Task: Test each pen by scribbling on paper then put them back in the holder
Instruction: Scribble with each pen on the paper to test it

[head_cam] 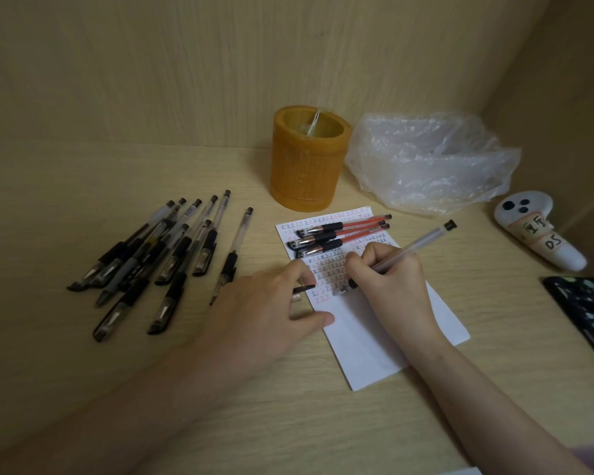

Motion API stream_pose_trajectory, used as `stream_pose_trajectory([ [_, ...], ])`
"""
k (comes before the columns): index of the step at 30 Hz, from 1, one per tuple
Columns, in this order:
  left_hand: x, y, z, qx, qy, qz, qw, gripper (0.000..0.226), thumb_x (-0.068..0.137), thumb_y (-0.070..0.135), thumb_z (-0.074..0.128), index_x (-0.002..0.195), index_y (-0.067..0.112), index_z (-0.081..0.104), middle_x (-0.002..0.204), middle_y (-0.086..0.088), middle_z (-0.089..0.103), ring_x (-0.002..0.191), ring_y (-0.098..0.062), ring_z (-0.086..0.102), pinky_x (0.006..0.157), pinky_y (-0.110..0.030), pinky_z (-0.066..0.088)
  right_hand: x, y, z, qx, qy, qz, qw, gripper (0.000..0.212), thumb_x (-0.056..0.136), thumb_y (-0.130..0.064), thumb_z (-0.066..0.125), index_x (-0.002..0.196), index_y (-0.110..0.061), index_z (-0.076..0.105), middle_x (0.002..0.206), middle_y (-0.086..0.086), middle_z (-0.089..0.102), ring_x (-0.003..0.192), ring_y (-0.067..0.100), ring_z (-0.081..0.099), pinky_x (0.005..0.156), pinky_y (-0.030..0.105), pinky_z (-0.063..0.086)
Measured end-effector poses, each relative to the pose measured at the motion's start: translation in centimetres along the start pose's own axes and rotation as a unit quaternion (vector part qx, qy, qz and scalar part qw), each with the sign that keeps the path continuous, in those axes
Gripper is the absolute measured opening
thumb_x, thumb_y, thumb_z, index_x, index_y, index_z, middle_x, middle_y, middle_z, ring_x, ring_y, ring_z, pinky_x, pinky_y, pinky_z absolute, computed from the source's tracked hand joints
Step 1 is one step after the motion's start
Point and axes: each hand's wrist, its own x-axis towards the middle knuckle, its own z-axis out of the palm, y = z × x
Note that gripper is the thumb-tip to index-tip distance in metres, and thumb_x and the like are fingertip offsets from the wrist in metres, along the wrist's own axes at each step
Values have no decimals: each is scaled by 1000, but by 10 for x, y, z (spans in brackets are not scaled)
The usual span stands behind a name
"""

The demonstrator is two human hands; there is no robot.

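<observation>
My right hand (390, 279) grips a clear-barrelled black pen (422, 242), its tip down on the white paper (367, 341) among rows of small written marks. My left hand (268, 306) rests at the paper's left edge, holding a black pen cap (304, 289) between its fingers. Three red pens (343, 231) with black caps lie across the top of the sheet. Several black pens (162, 258) are spread on the desk to the left. The orange cylindrical holder (307, 159) stands upright behind the paper, with one pale item inside.
A crumpled clear plastic bag (429, 162) lies right of the holder. A white controller (539, 231) with a taped label sits at the far right, and a dark phone (587, 310) lies by the right edge. Wooden walls close in behind and to the right.
</observation>
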Motion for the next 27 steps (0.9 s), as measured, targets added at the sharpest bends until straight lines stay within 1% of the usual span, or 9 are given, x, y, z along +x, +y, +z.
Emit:
stream_pose_trajectory([
  [2, 0, 0, 0, -2, 1, 1, 1000, 41, 75, 62, 60, 106, 39, 47, 59, 22, 40, 79, 2, 56, 70, -21, 46, 0, 0, 0, 2, 0, 0, 1000, 35, 81, -3, 62, 52, 3, 45, 51, 13, 47, 48, 10, 41, 50, 19, 36],
  [6, 0, -1, 1, -6, 0, -1, 1000, 41, 74, 62, 60, 106, 39, 47, 60, 21, 42, 82, 0, 58, 74, -24, 49, 0, 0, 0, -7, 1, -3, 1000, 36, 82, -4, 62, 54, 6, 44, 53, 19, 47, 49, 10, 40, 50, 20, 35],
  [9, 0, -1, 0, -7, 1, 2, 1000, 41, 75, 62, 59, 106, 40, 46, 62, 23, 43, 85, 1, 59, 75, -25, 49, 0, 1, 0, -7, 7, -4, 1000, 36, 82, -4, 61, 52, 3, 42, 50, 10, 43, 49, 11, 39, 51, 23, 34],
  [12, 0, -1, 0, -10, -1, 2, 1000, 41, 74, 62, 59, 106, 40, 46, 64, 24, 42, 87, 0, 59, 77, -27, 50, 0, 0, 0, 4, 3, -2, 1000, 36, 83, -4, 62, 54, 6, 42, 52, 18, 45, 50, 13, 40, 51, 23, 35],
  [16, 0, 0, -1, -12, -2, 2, 1000, 41, 75, 61, 60, 107, 39, 46, 64, 26, 40, 89, 1, 59, 77, -25, 49, -1, -1, 0, 5, -13, -11, 1000, 38, 84, -5, 63, 52, 2, 44, 49, 12, 43, 47, 9, 39, 49, 18, 35],
  [18, -1, 1, -1, -7, -3, 2, 1000, 41, 76, 61, 59, 107, 39, 46, 63, 24, 42, 86, 1, 59, 76, -25, 49, -2, -1, 0, 2, -16, -14, 1000, 36, 83, -3, 63, 54, 6, 44, 51, 19, 44, 49, 11, 41, 50, 19, 36],
  [19, -1, 1, -2, -5, -4, 1, 1000, 41, 76, 61, 59, 107, 39, 46, 63, 22, 44, 84, 0, 59, 75, -25, 50, -2, -1, 0, 1, -16, -13, 1000, 34, 82, -3, 62, 55, 7, 45, 52, 20, 45, 49, 12, 41, 51, 20, 36],
  [25, 0, 2, -1, -2, -2, -5, 1000, 40, 75, 62, 59, 106, 40, 45, 66, 20, 49, 84, 0, 60, 74, -25, 50, -1, 0, -1, 3, -9, -1, 1000, 33, 80, -1, 61, 54, 6, 42, 49, 9, 42, 48, 10, 38, 49, 20, 33],
  [27, 0, 1, -1, -2, -4, -6, 1000, 41, 75, 62, 59, 107, 40, 45, 70, 21, 51, 85, 0, 60, 74, -25, 50, 0, 1, -1, -2, -1, 1, 1000, 33, 80, -1, 61, 54, 6, 41, 49, 9, 40, 48, 9, 36, 49, 21, 32],
])
